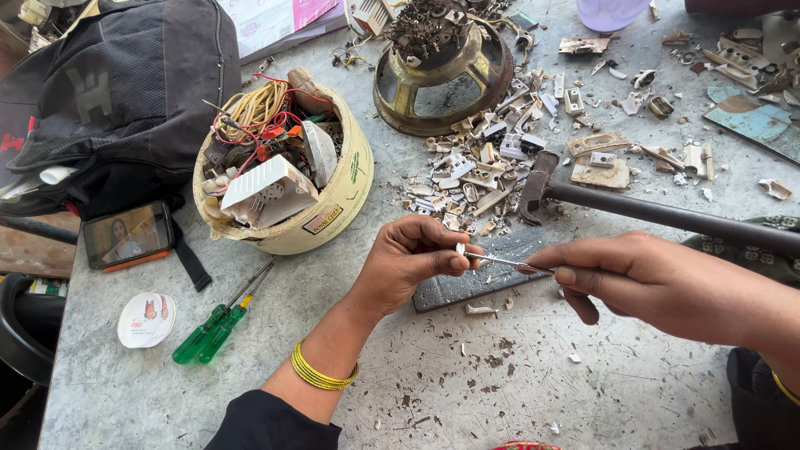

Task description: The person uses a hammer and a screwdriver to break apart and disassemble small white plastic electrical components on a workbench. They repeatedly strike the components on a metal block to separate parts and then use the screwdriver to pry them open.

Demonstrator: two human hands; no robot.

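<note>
Left hand (412, 254) pinches a small white plastic piece (460, 248) between thumb and fingertips, held just above the bench (517, 392) near its middle. Right hand (642, 279) is closed in a pinch on a thin metal tool (500, 260), tweezers or a fine pick, can't tell which; its tip touches the white piece.

Step in hand, as I read it: prying or picking something out of the little piece, likely a metal contact. Next move looks to call for a steady left grip and a small, controlled push or twist of the tip; a slip could jab the left fingertips or fling the piece.

A dark flat slab (483, 271) lies under the hands. Beyond it, a hammer (633, 208) lies with its head beside a heap of broken white plastic scraps (483, 171). Toward the far edge sits a rusty round metal frame (442, 71). Left of the hands stands a cream tub (333, 208) full of wires and parts. Two green-handled screwdrivers (218, 325) lie near the left edge, beside a round white lid (146, 319) and a phone (127, 235). A black bag (125, 92) fills the far left corner.
</note>
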